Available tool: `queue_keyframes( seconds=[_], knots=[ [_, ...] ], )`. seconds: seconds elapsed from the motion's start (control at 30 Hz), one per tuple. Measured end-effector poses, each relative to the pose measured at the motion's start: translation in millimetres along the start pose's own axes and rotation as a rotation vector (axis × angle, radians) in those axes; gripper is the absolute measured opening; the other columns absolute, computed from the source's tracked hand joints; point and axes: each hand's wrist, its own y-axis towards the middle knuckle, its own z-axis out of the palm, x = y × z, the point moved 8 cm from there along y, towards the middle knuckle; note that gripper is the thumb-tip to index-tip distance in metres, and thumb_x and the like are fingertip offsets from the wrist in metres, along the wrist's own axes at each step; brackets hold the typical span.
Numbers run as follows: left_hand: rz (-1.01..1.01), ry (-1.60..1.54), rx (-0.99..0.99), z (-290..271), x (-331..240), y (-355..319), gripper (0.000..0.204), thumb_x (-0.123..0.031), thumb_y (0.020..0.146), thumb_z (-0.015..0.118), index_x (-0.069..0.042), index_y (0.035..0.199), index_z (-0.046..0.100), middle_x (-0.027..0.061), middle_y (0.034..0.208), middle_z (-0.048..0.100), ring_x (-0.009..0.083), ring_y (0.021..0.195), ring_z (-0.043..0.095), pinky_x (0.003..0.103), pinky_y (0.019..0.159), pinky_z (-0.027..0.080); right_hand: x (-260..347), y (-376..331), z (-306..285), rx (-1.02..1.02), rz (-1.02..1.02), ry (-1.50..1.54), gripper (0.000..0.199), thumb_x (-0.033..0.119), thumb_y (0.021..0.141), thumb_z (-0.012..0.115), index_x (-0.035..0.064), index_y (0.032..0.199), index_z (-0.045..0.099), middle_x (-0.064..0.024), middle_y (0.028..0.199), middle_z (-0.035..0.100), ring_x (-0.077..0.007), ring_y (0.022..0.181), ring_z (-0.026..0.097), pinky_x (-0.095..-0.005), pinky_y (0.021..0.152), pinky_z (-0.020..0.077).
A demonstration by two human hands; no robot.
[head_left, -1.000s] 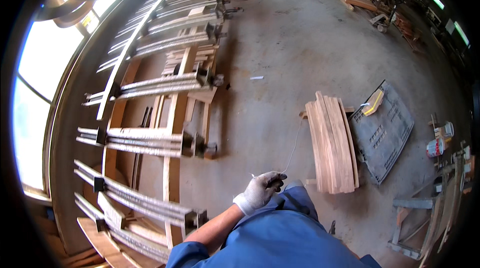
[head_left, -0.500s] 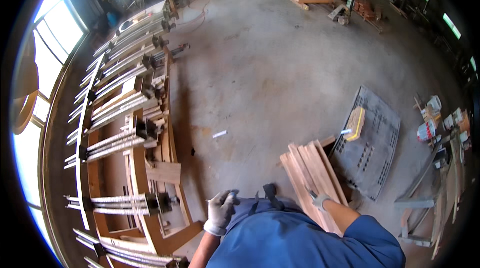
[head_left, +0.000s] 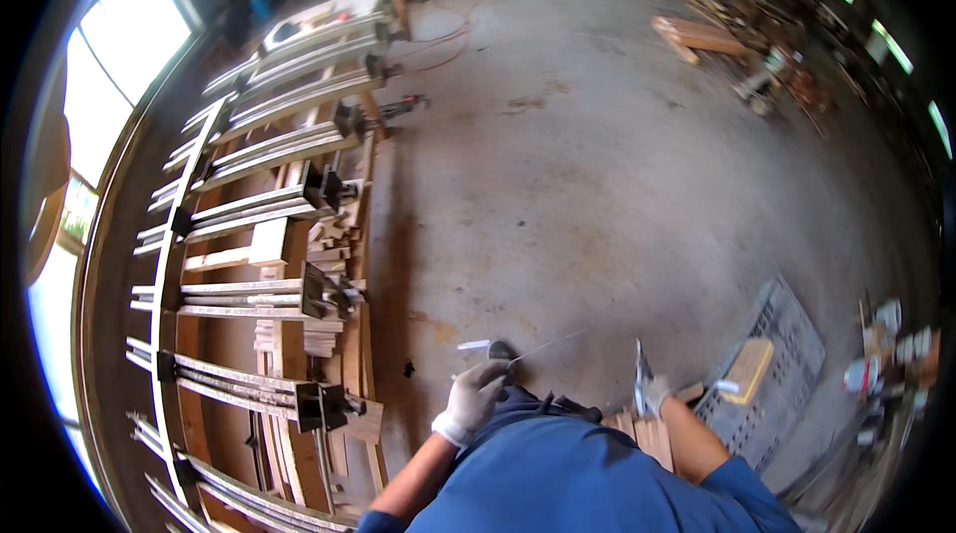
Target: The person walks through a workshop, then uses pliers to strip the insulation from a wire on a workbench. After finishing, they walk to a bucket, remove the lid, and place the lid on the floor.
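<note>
My left hand (head_left: 472,402), in a pale work glove, is closed in front of my waist. From its fingers a thin pale strand (head_left: 551,342), like wire or cord, stretches out over the floor. My right hand (head_left: 655,395), gloved too, grips a slim metallic hand tool (head_left: 640,366) that points away from me; blur hides its exact kind. Just below that hand lies a stack of wooden boards (head_left: 649,438), partly covered by my body. A dark shoe (head_left: 503,351) shows ahead of my left hand, beside a small white strip (head_left: 474,345) on the floor.
Along the left runs a long clamp rack (head_left: 309,296) with metal bars and wood pieces. At right a grey perforated panel (head_left: 792,334) carries a yellow-edged block (head_left: 749,371). Buckets (head_left: 864,376) and scraps lie farther right; planks (head_left: 702,35) lie at the far right.
My view has swung and moved closer to the rack. The right hand has come up off the boards with the tool. A thin strand now shows at my left hand.
</note>
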Motion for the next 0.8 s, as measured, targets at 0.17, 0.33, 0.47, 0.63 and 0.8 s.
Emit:
queue_keyframes(
  seconds=[0.17,0.33,0.47,0.63,0.8],
  knots=[
    [0.077,0.15,0.035,-42.9,-96.1,123.8,0.026,-0.003,0.098,0.063,0.002,0.123,0.068,0.01,0.104,0.075,0.0127,0.087,0.07,0.028,0.076,0.058,-40.1,18.1,34.5,0.242,0.375,-0.431,0.039,0.034,0.096,0.067,-0.0013,0.111,0.075,-0.0211,0.099,0.077,-0.0298,0.083,0.076,-0.0463,0.073,0.058],
    [-0.103,0.209,0.137,-53.7,-137.6,258.0,0.027,-0.003,0.098,0.062,0.001,0.124,0.069,0.0079,0.104,0.075,0.0109,0.087,0.068,0.027,0.079,0.058,75.8,41.5,40.0,0.203,0.487,-0.372,0.039,0.033,0.096,0.068,-0.0005,0.116,0.073,-0.0211,0.102,0.076,-0.0314,0.088,0.075,-0.0472,0.075,0.0577],
    [-0.048,0.193,0.136,-56.0,-142.4,362.8,0.027,-0.008,0.1,0.065,0.001,0.125,0.07,0.0075,0.104,0.076,0.0098,0.083,0.067,0.027,0.077,0.058,156.8,127.3,49.8,0.248,0.497,-0.429,0.039,0.032,0.096,0.068,0.0002,0.119,0.072,-0.021,0.104,0.076,-0.0328,0.091,0.075,-0.048,0.076,0.0575],
    [-0.052,0.168,-0.041,-79.9,-201.0,485.4,0.023,-0.011,0.1,0.068,0.002,0.118,0.074,0.0056,0.098,0.076,0.0082,0.08,0.065,0.026,0.075,0.056,314.4,293.7,39.8,0.267,0.37,-0.587,0.039,0.03,0.097,0.069,0.001,0.123,0.071,-0.0209,0.108,0.075,-0.0344,0.095,0.074,-0.0489,0.078,0.0572],
    [-0.061,0.186,-0.111,-105.5,-263.6,574.2,0.024,-0.013,0.099,0.069,0.002,0.117,0.074,0.0042,0.092,0.074,0.0077,0.077,0.064,0.026,0.072,0.055,600.3,447.7,20.0,-0.079,0.01,-0.492,0.031,0.022,0.095,0.069,-0.0071,0.106,0.071,-0.0225,0.096,0.075,-0.0316,0.087,0.075,-0.0495,0.071,0.0553]
  ],
)
